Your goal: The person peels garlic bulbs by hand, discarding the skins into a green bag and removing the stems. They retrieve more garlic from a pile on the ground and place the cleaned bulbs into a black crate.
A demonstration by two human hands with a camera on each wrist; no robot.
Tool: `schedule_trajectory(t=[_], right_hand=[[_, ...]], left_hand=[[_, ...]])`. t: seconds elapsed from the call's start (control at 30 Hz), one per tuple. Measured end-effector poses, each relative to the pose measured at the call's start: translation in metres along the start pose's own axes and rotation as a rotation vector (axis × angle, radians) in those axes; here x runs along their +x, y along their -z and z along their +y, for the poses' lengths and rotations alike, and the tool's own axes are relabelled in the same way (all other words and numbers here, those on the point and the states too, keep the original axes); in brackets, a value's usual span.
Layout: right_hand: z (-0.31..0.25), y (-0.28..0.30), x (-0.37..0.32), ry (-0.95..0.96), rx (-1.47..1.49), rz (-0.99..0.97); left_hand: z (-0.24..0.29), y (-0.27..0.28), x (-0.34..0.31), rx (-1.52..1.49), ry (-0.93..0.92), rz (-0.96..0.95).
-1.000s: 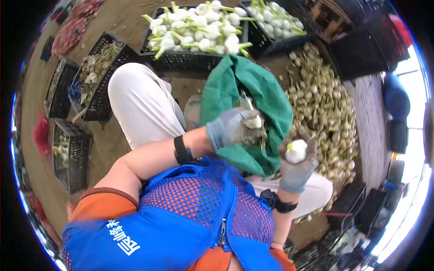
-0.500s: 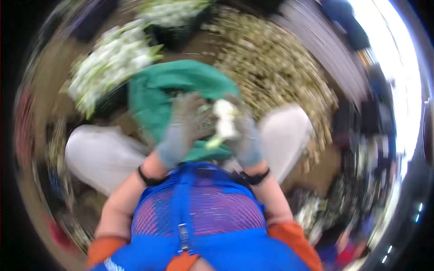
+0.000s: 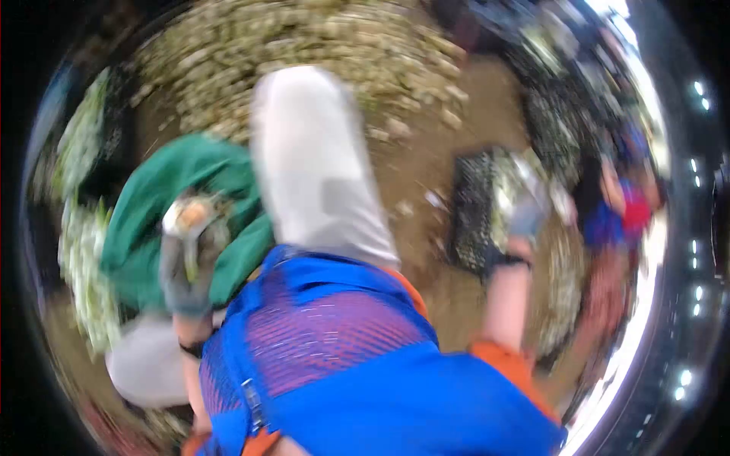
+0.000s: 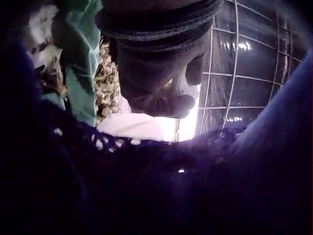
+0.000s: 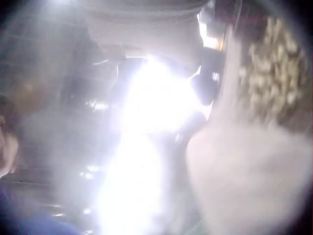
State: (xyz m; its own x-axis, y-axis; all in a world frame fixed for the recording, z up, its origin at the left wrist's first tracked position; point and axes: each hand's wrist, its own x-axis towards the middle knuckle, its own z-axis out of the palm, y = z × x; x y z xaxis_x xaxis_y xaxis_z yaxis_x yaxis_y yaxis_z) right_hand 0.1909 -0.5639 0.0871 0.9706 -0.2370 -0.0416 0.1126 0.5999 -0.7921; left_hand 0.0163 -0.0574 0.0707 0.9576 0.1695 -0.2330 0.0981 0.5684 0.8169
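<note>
In the head view, the gloved left hand (image 3: 182, 277) is raised over the green cloth (image 3: 137, 235), gripping a garlic bulb (image 3: 190, 216) whose stem hangs along the palm. Its curled fingers and thumb also show in the left wrist view, where the hand (image 4: 151, 73) is dark. Stretched out to the person's right, the gloved right hand (image 3: 528, 213) is over a black crate (image 3: 469, 209) with pale garlic in it. Blur hides its fingers and anything in them. Glare washes out the right hand (image 5: 146, 41) in the right wrist view.
A broad heap of loose garlic (image 3: 327, 53) lies beyond the knee (image 3: 304, 114). White-green garlic (image 3: 84, 258) fills containers at the left edge. More dark crates and another person (image 3: 620, 213) are at the right.
The head view has swung to the right. The right hand has left the green cloth and reached out to the crate; the white garlic it held is no longer discernible. The left hand stays by the cloth.
</note>
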Motion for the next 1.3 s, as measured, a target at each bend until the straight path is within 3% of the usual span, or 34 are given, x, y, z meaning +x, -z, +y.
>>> schedule_trajectory(t=[0.1, 0.23, 0.27, 0.33, 0.37, 0.43, 0.5, 0.6, 0.7, 0.73, 0.77, 0.83, 0.87, 0.93, 0.97, 1.03, 1.07, 1.1, 1.17, 1.2, 1.23, 1.3], right_hand=[[-0.015, -0.012, 0.038, -0.058, -0.316, -0.039], [0.061, -0.113, 0.066, -0.061, -0.595, -0.249], [0.073, -0.139, 0.057, -0.049, -0.637, -0.311], [0.104, -0.194, 0.024, -0.047, -0.682, -0.478], [0.117, -0.217, 0.012, -0.066, -0.692, -0.569], [0.143, -0.264, -0.015, -0.112, -0.684, -0.77], [0.167, -0.309, -0.048, -0.168, -0.663, -0.977], [0.194, -0.355, -0.094, -0.284, -0.622, -1.211], [0.21, -0.374, -0.143, -0.469, -0.578, -1.43], [0.214, -0.375, -0.165, -0.531, -0.57, -1.489], [0.212, -0.379, -0.2, -0.498, -0.571, -1.55], [0.225, -0.379, -0.202, -0.702, -0.621, -1.557], [0.228, -0.379, -0.207, -0.755, -0.571, -1.59], [0.224, -0.379, -0.215, -0.812, -0.497, -1.548], [0.222, -0.378, -0.217, -0.837, -0.459, -1.524], [0.253, -0.374, -0.162, -1.104, -0.275, -1.509], [0.254, -0.364, -0.128, -1.201, -0.185, -1.46], [0.232, -0.373, -0.132, -1.279, -0.113, -1.268], [0.196, -0.399, -0.08, -0.958, 0.024, -1.253], [0.166, -0.434, -0.112, -0.91, 0.183, -1.443], [0.151, -0.456, -0.112, -0.785, 0.205, -1.507], [0.134, -0.48, -0.081, -0.528, 0.109, -1.496]], left_hand=[[0.021, 0.012, -0.005, -0.296, 0.013, -0.007], [0.049, 0.029, -0.028, -0.098, -0.364, 0.057], [0.074, 0.019, -0.04, -0.268, -0.377, 0.065], [0.105, 0.035, -0.1, -0.216, -0.488, 0.245], [0.106, 0.037, -0.12, -0.295, -0.687, 0.315], [0.096, 0.044, -0.172, 0.07, -1.057, 0.585], [0.092, 0.059, -0.237, -0.219, -1.067, 0.727], [0.046, 0.103, -0.335, -0.438, -1.201, 0.845], [-0.029, 0.133, -0.436, -0.69, -1.388, 1.228], [-0.056, 0.141, -0.477, -0.757, -1.38, 1.499], [-0.081, 0.148, -0.524, -0.671, -1.408, 1.619], [-0.143, 0.174, -0.663, -0.601, -1.437, 1.684], [-0.13, 0.163, -0.692, -0.615, -1.529, 1.884], [-0.16, 0.168, -0.786, -0.254, -1.259, 2.211], [-0.147, 0.162, -0.783, -0.361, -1.167, 2.308], [-0.109, 0.128, -0.753, 0.463, -0.319, 2.75], [-0.088, 0.129, -0.744, 0.777, -0.041, 2.798], [-0.064, 0.137, -0.73, 0.938, -0.024, 2.697], [0.006, 0.167, -0.678, 0.879, -0.326, 2.335], [0.046, 0.182, -0.64, 0.756, -0.494, 2.098], [0.085, 0.19, -0.592, 0.618, -0.63, 1.839], [0.152, 0.185, -0.491, 0.368, -0.764, 1.299]])
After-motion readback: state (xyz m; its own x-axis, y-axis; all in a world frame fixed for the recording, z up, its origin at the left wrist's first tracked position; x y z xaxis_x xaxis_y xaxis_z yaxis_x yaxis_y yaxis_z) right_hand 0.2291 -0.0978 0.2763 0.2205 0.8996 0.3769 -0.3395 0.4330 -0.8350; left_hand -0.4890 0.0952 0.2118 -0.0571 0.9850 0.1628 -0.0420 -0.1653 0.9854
